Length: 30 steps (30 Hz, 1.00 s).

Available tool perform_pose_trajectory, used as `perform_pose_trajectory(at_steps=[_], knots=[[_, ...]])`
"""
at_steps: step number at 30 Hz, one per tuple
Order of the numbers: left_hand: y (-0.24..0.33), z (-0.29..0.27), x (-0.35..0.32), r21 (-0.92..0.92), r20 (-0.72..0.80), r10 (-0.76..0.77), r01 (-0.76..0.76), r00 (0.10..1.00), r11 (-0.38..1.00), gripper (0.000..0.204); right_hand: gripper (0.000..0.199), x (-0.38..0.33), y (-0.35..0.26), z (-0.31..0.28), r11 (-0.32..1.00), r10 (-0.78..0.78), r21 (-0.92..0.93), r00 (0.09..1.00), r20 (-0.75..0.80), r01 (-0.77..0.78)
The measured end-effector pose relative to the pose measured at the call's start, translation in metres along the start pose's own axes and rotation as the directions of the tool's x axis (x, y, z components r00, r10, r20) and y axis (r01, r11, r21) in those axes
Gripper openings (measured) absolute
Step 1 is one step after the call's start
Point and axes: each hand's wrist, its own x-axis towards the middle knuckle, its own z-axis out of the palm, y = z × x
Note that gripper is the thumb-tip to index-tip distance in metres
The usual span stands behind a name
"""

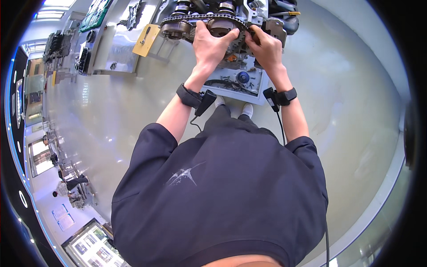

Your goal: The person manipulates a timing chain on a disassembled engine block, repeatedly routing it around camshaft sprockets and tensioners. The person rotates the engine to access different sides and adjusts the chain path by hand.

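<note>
A timing chain (195, 17) runs over two camshaft sprockets at the top of an engine. My left hand (210, 48) is on the right camshaft sprocket (221, 27), its thumb on the sprocket's lower right and a finger reaching up by the chain. Its other fingers are hidden. The left camshaft sprocket (176, 30) sits just beside that hand. At the chain's right-hand run, my right hand (267, 48) closes thumb and forefinger in a pinch on the chain. The engine block (276, 33) lies beyond both hands.
Below the engine, a tray (263, 91) holds a blue round part (243, 77) and small loose pieces. To the left stand a yellow board (147, 41) with a tool and a metal workbench (116, 53) bearing parts. Cables hang from both wrist bands. A person (62, 189) is far left.
</note>
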Motion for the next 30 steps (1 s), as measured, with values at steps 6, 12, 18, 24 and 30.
perform_pose_trajectory(at_steps=[6,12,18,24,30], knots=[[0.003,0.000,-0.004,0.036,-0.014,0.040,-0.040,0.999,0.999,0.070,0.021,0.002,0.001,-0.005,1.000,0.001,-0.009,0.999,0.035,-0.001],[-0.003,0.006,-0.003,0.070,-0.059,0.112,-0.108,0.992,0.992,0.069,0.022,0.003,-0.002,-0.004,1.000,0.009,0.007,1.000,0.006,-0.009],[-0.006,0.003,-0.003,0.081,-0.046,0.137,-0.133,0.989,0.988,0.073,0.025,0.001,0.000,-0.002,0.999,0.041,0.013,0.999,0.025,-0.042],[-0.007,-0.011,-0.011,0.007,0.088,0.042,-0.043,0.995,0.999,0.074,0.024,-0.004,-0.002,0.004,0.998,0.054,0.020,0.998,0.013,-0.054],[-0.028,-0.050,-0.029,-0.027,-0.039,0.086,-0.087,0.995,0.996,0.035,0.021,-0.005,-0.003,0.001,0.997,0.080,0.016,0.997,0.011,-0.080]])
